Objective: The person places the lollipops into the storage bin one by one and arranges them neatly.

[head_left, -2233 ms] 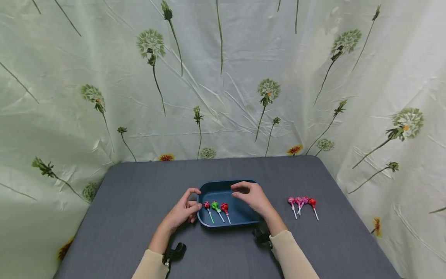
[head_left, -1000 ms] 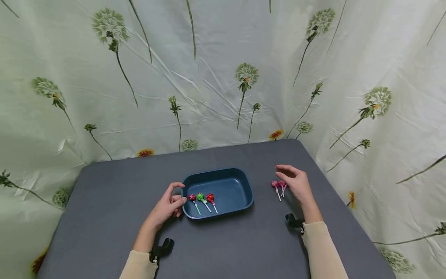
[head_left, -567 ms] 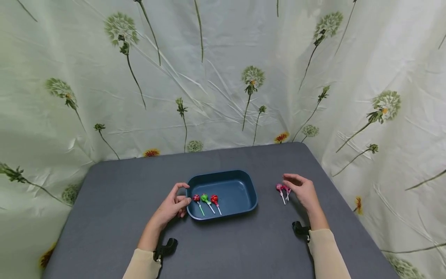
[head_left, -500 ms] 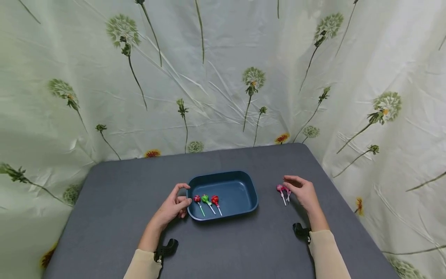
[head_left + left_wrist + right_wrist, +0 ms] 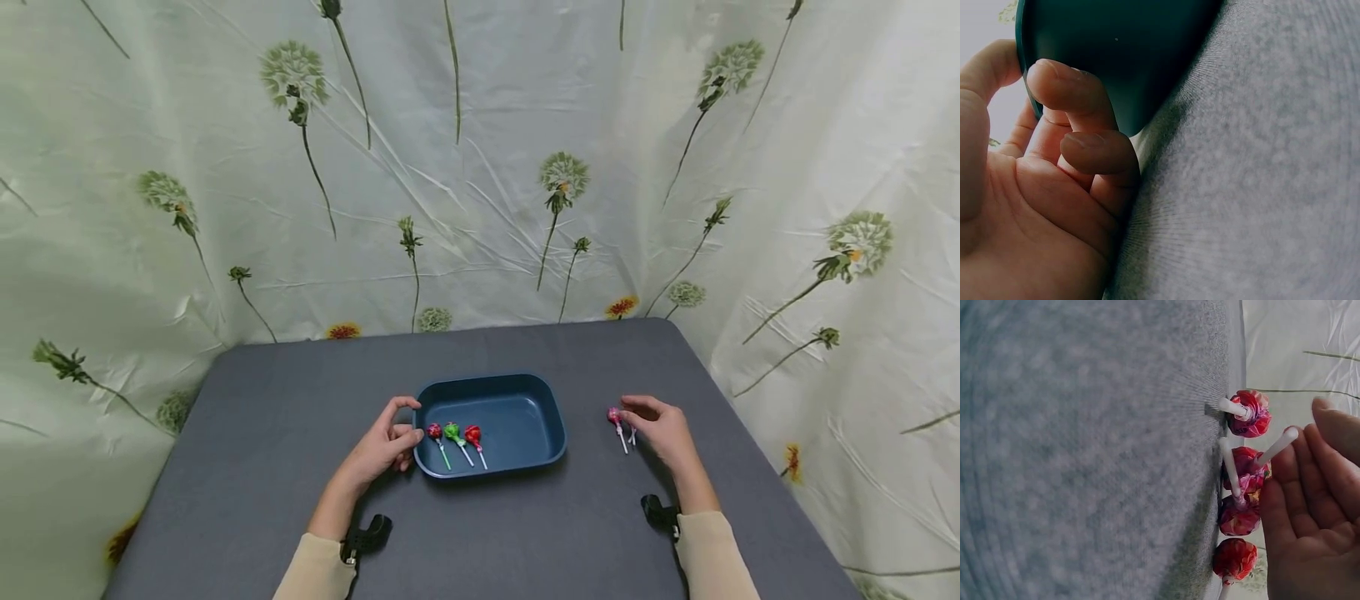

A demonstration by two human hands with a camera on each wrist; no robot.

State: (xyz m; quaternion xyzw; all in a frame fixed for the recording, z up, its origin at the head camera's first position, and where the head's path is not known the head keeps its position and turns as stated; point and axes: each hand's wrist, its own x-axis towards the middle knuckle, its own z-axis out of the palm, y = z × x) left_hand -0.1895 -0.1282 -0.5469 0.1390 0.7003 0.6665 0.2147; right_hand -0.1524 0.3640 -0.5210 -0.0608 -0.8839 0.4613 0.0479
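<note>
My left hand point(image 5: 384, 442) holds the left end of a dark blue tray point(image 5: 558, 429), thumb and index finger at its rim. In the left wrist view, the other fingers point(image 5: 1099, 152) curl beside the tray wall point(image 5: 1116, 56). Three wrapped lollipops lie side by side in the tray: a dark red one point(image 5: 434, 431), a green one point(image 5: 452, 430) and a red one point(image 5: 472, 433). My right hand point(image 5: 663, 429) hovers over several more lollipops, partly hiding them. A pink lollipop point(image 5: 614, 414) shows left of its fingertips. In the right wrist view, two lollipops with crossing sticks point(image 5: 1239, 519) lie closest to the loosely bent fingers.
A grey cloth-covered table point(image 5: 510, 533) bears everything. Behind it hangs a pale curtain point(image 5: 480, 208) with a dandelion print. Each wrist wears a black camera mount, such as the right one point(image 5: 660, 514). A red lollipop point(image 5: 1235, 558) lies lowest in the right wrist view.
My right hand has moved from above the tray to the lollipops on the right, then lowered close over them. The left hand stays at the tray's left end. The head view has shifted.
</note>
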